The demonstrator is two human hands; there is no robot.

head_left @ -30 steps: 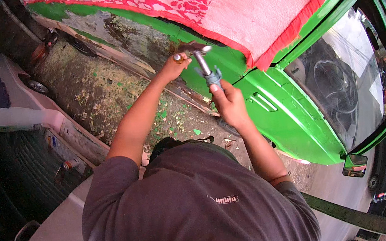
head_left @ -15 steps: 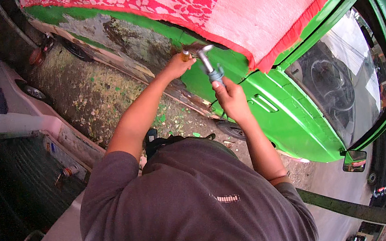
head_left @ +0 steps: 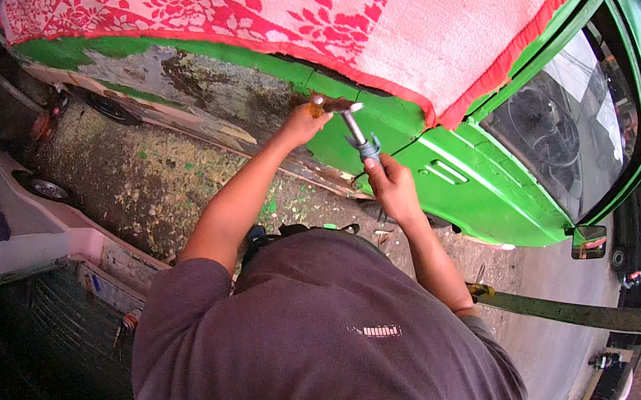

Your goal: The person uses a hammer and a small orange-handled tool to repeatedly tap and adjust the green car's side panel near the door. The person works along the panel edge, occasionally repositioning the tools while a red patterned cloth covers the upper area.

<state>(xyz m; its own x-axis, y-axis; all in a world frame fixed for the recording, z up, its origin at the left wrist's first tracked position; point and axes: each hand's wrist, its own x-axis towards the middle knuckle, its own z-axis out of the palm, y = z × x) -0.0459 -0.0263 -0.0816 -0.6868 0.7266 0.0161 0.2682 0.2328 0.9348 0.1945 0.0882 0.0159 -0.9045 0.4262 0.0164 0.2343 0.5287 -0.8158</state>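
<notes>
My left hand (head_left: 300,127) is closed around a tool with an amber handle (head_left: 316,106), probably a chisel or screwdriver; its blade is hidden. It is held against the side of a green vehicle (head_left: 374,118), where bright paint meets a scraped, rusty patch (head_left: 228,83). Close by on the right, my right hand (head_left: 394,189) grips a hammer (head_left: 352,121) with a metal shaft and a blue-grey handle. The hammer's head is beside the amber handle; whether they touch I cannot tell.
A red and pink floral cloth (head_left: 231,9) covers the vehicle's upper part. The door window (head_left: 562,128) and side mirror (head_left: 587,242) are to the right. Paint flakes litter the ground (head_left: 162,164). At left stands another pale vehicle (head_left: 26,243). A dark strap-like bar (head_left: 578,312) runs at lower right.
The view has shifted slightly. The hammer's head has dropped a little relative to the amber handle. Both hands keep their hold, and the left stays near the same spot.
</notes>
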